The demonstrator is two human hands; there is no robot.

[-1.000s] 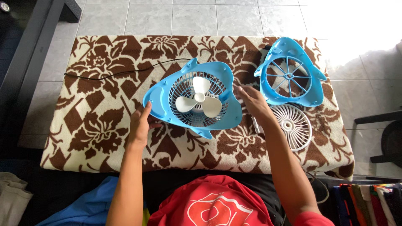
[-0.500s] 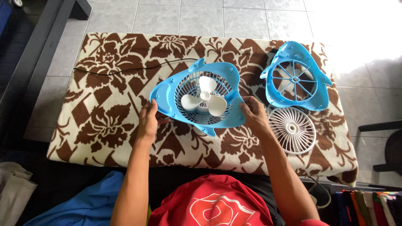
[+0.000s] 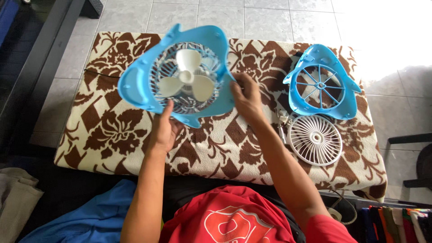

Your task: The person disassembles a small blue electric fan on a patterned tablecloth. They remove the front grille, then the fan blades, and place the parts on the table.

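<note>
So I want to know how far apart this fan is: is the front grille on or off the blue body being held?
Off. The white blades sit uncovered in the blue fan body, and the white round grille lies apart on the cushion.

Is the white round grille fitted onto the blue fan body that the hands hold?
No, the white round grille lies loose on the patterned cushion, apart from the blue fan body.

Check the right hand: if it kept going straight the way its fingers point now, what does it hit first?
The right hand points up-left and already grips the rim of the blue fan body, so it would meet that housing first, then probably the white blades behind the grille. Depth is unclear from this head view.
</note>
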